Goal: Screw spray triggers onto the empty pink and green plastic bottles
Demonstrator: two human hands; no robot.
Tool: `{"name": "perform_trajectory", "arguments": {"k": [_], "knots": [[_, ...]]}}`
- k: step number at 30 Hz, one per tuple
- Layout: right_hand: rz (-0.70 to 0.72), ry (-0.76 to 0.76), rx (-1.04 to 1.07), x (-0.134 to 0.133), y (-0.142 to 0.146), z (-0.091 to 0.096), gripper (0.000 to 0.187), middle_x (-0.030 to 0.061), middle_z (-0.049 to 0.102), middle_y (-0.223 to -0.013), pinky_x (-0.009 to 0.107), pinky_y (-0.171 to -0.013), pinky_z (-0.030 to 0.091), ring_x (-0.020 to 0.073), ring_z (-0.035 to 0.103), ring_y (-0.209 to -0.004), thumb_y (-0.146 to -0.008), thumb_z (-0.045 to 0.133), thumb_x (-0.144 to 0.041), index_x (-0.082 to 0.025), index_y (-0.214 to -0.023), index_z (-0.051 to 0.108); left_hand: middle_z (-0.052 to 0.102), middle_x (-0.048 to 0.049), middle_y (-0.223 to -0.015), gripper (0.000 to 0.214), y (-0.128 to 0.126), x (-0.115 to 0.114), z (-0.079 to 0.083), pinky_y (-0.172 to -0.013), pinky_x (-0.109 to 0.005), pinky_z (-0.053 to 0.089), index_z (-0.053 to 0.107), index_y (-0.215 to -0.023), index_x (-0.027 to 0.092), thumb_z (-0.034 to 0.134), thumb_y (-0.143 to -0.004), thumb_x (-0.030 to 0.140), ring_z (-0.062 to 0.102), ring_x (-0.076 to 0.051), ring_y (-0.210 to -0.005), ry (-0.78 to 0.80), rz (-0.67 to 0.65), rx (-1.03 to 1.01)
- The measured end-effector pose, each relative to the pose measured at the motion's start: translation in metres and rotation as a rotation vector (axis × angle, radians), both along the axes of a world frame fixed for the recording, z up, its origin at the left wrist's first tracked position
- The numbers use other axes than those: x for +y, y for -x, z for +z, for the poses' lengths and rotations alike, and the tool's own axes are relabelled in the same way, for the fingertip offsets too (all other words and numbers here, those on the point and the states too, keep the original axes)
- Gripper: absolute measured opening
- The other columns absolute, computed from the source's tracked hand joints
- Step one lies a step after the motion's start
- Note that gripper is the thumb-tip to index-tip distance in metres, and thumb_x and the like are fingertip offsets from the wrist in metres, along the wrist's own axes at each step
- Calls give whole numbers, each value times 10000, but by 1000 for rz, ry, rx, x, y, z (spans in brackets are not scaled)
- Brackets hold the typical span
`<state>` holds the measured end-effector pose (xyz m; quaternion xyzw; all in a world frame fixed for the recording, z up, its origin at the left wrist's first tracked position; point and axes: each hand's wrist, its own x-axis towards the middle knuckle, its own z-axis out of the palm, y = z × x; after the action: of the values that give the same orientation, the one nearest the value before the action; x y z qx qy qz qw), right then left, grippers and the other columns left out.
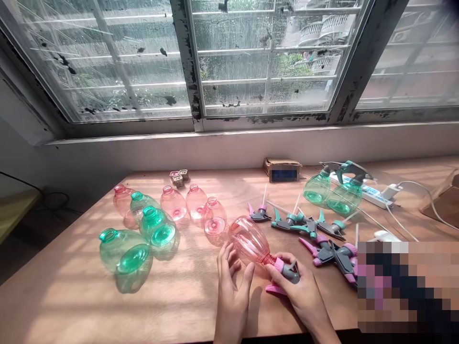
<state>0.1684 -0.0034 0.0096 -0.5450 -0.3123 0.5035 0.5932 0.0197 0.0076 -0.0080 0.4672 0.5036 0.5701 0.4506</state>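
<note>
Over a sunlit brown wooden table (172, 306) below a streaked, grey-framed window (244, 64), the right hand (301, 294) grips the pink-and-grey spray head (289, 273) of a tilted translucent pink bottle (248, 236); the left hand (231, 286) is open alongside.

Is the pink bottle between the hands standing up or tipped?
Tipped. The pink bottle slants, its neck lower right in the picture, by the right hand.

Several bottles (163, 233) stand left of the spray heads (307, 228).
</note>
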Motion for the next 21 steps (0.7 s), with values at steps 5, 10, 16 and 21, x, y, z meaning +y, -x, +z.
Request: {"name": "perform_trajectory", "arguments": {"k": [5, 10, 16, 21], "knots": [[79, -44, -1, -1, -2, -3, 496, 7, 704, -786, 272, -530, 659, 170, 645, -681, -638, 981, -533, -179, -916, 772, 442, -144, -1635, 737, 9, 3, 8, -1289, -511, 307, 382, -1531, 298, 686, -936, 607, 389, -315, -1561, 61, 106, -60], [189, -81, 11, -5, 1, -4, 448, 14, 712, -755, 239, -512, 616, 152, 628, -626, -669, 963, -525, -178, -871, 765, 540, -178, -1550, 856, 18, 8, 9, -1242, -533, 386, 354, -1547, 274, 731, -879, 654, 540, -341, -1454, 22, 210, -130], [122, -46, -27, -3, 1, 2, 470, 22, 723, -786, 285, -539, 652, 201, 674, -688, -645, 971, -538, -189, -899, 784, 542, -137, -1564, 709, 19, 10, 2, -1242, -471, 403, 504, -1448, 272, 826, -855, 490, 514, -325, -1481, 14, 96, -142], [52, -53, 6, -1, -3, 0, 488, 23, 738, -796, 302, -538, 659, 209, 690, -691, -662, 967, -534, -187, -941, 767, 598, -121, -1536, 673, 15, 8, 5, -1245, -465, 397, 528, -1402, 281, 851, -831, 429, 528, -307, -1473, 3, 72, -229]]}}
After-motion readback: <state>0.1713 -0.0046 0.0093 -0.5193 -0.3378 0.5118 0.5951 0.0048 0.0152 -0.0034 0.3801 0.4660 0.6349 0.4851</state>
